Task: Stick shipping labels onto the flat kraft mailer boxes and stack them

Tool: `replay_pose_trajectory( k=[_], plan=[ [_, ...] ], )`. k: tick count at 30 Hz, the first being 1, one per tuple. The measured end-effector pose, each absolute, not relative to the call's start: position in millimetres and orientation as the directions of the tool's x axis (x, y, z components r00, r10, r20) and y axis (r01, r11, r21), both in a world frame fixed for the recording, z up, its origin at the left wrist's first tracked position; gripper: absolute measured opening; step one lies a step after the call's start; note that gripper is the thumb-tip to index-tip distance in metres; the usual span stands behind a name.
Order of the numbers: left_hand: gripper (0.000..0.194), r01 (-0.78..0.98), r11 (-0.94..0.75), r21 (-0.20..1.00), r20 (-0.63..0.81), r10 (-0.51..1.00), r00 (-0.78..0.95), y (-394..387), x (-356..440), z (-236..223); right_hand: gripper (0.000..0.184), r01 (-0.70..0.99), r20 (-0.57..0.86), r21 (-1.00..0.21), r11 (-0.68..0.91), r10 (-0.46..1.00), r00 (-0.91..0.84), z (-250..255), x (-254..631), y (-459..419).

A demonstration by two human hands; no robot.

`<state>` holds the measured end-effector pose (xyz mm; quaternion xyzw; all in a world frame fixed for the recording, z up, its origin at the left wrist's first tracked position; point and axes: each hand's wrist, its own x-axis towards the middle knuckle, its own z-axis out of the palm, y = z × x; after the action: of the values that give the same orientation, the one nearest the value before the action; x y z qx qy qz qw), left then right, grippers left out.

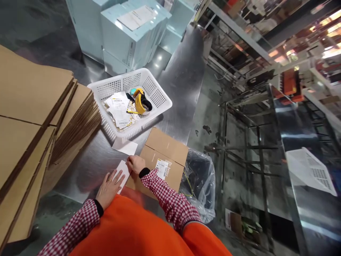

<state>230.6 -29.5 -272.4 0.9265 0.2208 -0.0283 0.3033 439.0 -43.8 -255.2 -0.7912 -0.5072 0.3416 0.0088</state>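
Observation:
My left hand (110,187) lies with fingers spread on a small white paper slip (123,168) on the steel table. At the slip's right edge, my right hand (136,164) has its fingers curled in and pinched on the paper. Just right of the slip lies a flat brown cardboard carton (170,144), partly under my right wrist and sleeve. It bears a printed white label (161,168). Another piece of white paper (125,146) rests just beyond my hands, beside the basket.
A white plastic basket (162,100) holds printed labels (119,106) and a yellow tape dispenser (140,103). Stacked flat cardboard (34,96) rises at the left. Light blue boxes (133,39) stand at the back. A bin with a clear plastic liner (207,177) sits off the table's right edge.

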Motion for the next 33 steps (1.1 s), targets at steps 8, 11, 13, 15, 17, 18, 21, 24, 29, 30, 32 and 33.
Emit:
replay_pose_trajectory(
  k=[8, 11, 13, 15, 17, 18, 21, 24, 29, 30, 32, 33],
  plan=[
    [0.043, 0.532, -0.419, 0.736, -0.204, 0.612, 0.764, -23.0, 235.0, -276.5, 0.021, 0.818, -0.483, -0.31, -0.484, 0.821, 0.303, -250.0, 427.5, -48.8],
    [0.062, 0.568, -0.209, 0.796, -0.257, 0.732, 0.631, -7.3, 252.8, -277.7, 0.02, 0.833, -0.388, -0.376, -0.405, 0.885, 0.256, -239.3, 425.4, -52.2],
    [0.064, 0.535, -0.079, 0.841, -0.317, 0.73, 0.606, 5.1, 265.7, -273.2, 0.02, 0.855, -0.31, -0.414, -0.313, 0.931, 0.19, -229.1, 424.4, -54.4],
    [0.054, 0.479, 0.029, 0.878, -0.37, 0.677, 0.636, 15.5, 274.8, -263.8, 0.022, 0.874, -0.269, -0.426, -0.234, 0.955, 0.124, -218.5, 424.3, -56.5],
    [0.042, 0.43, 0.115, 0.896, -0.404, 0.613, 0.678, 21.6, 278.3, -252.5, 0.021, 0.873, -0.273, -0.445, -0.201, 0.959, 0.081, -209.6, 426.9, -57.0],
    [0.038, 0.415, 0.15, 0.897, -0.417, 0.593, 0.688, 23.2, 278.2, -247.6, 0.021, 0.863, -0.29, -0.462, -0.206, 0.954, 0.072, -206.5, 430.2, -55.8],
    [0.036, 0.409, 0.217, 0.887, -0.449, 0.618, 0.646, 24.9, 273.0, -239.5, 0.026, 0.821, -0.338, -0.463, -0.335, 0.923, 0.186, -205.0, 449.2, -42.4],
    [0.038, 0.428, 0.258, 0.866, -0.477, 0.684, 0.552, 26.8, 262.9, -238.8, 0.034, 0.785, -0.342, -0.349, -0.512, 0.85, 0.401, -215.6, 472.5, -16.4],
    [0.043, 0.458, 0.301, 0.836, -0.522, 0.693, 0.497, 30.3, 242.3, -233.8, 0.042, 0.803, -0.398, -0.268, -0.532, 0.82, 0.41, -238.9, 474.8, 11.8],
    [0.043, 0.46, 0.303, 0.835, -0.526, 0.684, 0.504, 29.5, 239.0, -231.9, 0.043, 0.799, -0.415, -0.255, -0.544, 0.808, 0.418, -241.6, 471.8, 12.2],
    [0.042, 0.46, 0.306, 0.834, -0.534, 0.662, 0.526, 26.0, 234.1, -228.8, 0.043, 0.778, -0.46, -0.23, -0.585, 0.77, 0.443, -244.8, 469.0, 9.9],
    [0.042, 0.461, 0.304, 0.834, -0.535, 0.653, 0.537, 23.6, 232.5, -227.9, 0.045, 0.763, -0.485, -0.222, -0.607, 0.748, 0.454, -245.6, 470.0, 8.1]
  ],
)
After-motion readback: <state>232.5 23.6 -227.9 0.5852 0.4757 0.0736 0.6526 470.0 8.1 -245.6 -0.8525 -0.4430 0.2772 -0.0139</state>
